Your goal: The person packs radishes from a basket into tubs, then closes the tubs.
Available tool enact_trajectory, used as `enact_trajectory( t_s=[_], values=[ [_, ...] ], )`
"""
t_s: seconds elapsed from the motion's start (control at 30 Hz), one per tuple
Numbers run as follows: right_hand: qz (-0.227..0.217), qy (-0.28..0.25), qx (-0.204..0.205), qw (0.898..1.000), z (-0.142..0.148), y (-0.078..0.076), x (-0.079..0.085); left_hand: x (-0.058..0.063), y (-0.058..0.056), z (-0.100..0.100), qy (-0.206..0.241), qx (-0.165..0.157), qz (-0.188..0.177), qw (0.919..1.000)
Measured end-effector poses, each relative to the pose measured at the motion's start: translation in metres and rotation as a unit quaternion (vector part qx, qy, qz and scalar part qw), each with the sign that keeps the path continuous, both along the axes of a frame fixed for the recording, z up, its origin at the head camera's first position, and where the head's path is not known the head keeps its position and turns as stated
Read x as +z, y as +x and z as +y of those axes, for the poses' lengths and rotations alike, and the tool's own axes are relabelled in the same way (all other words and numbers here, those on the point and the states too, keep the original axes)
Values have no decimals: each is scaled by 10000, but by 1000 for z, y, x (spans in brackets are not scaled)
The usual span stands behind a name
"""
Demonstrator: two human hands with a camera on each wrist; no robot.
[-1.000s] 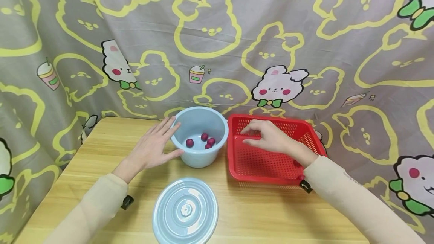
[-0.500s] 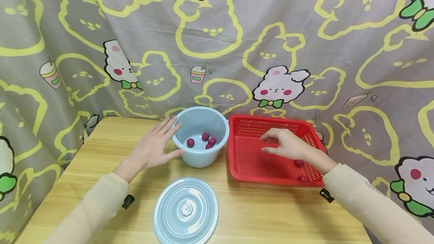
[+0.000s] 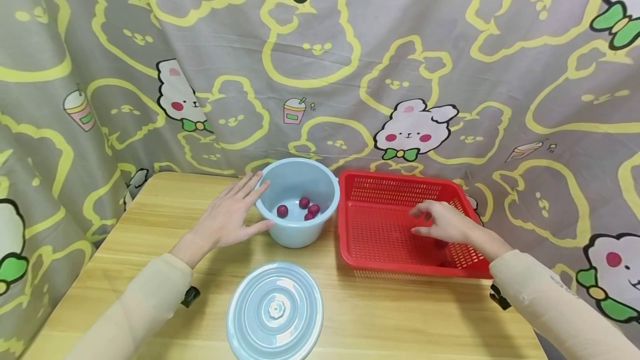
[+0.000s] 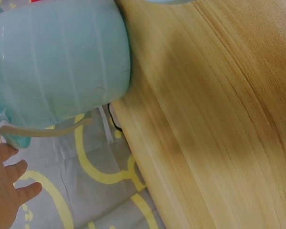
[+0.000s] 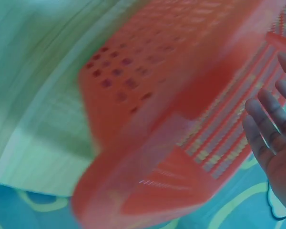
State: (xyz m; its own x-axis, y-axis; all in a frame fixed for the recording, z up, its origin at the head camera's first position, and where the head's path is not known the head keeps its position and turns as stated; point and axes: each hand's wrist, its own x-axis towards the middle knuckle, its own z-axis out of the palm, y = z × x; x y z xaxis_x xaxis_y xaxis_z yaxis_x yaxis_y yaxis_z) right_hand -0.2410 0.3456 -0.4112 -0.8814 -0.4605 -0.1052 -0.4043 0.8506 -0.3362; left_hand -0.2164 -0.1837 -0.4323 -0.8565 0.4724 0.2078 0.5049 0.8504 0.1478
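Note:
My left hand (image 3: 227, 215) lies with fingers spread and straight along the left rim of a light blue bucket (image 3: 295, 235). In the left wrist view its fingertips are beside the bucket's handle (image 4: 43, 131). Several small dark red balls, plum-like (image 3: 282, 211), lie on the bucket's bottom. Over the right part of a red plastic basket (image 3: 415, 272) hovers my right hand (image 3: 442, 222), its fingers loosely bent and holding nothing. Dark red balls (image 3: 441, 243) in that basket are partly hidden beneath this hand. The right wrist view has the relaxed fingers beside the slotted basket wall (image 5: 214, 143).
A light blue round lid (image 3: 276, 310) with a small knob lies on the wooden table (image 3: 380, 315) in front of the bucket. Bucket and basket stand side by side near the back edge. A grey patterned curtain (image 3: 230, 43) hangs right behind the table.
My right hand has moved right and toward me, from the basket's left part near the bucket to its right part. My left hand stays at the bucket's rim.

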Motion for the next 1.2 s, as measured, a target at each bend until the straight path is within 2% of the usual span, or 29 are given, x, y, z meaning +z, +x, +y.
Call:
enact_trajectory(
  t_s=[0.27, 0.4, 0.7, 0.87, 1.2],
  values=[
    [-273, 366, -129, 9989, 23, -2, -14, 0, 0, 1, 10, -26, 43, 10000],
    [-354, 566, -28, 9978, 32, 0, -21, -1, 0, 1, 14, -39, 36, 10000],
    [-406, 675, 20, 9969, 50, 0, -33, -1, 0, 1, 40, -21, 53, 10000],
    [-605, 743, 79, 9954, 53, -2, -39, 0, 1, 1, 45, -21, 33, 10000],
    [-653, 1092, 204, 9917, 51, -4, -41, 0, 0, 1, 16, -23, 56, 10000]
  ],
)
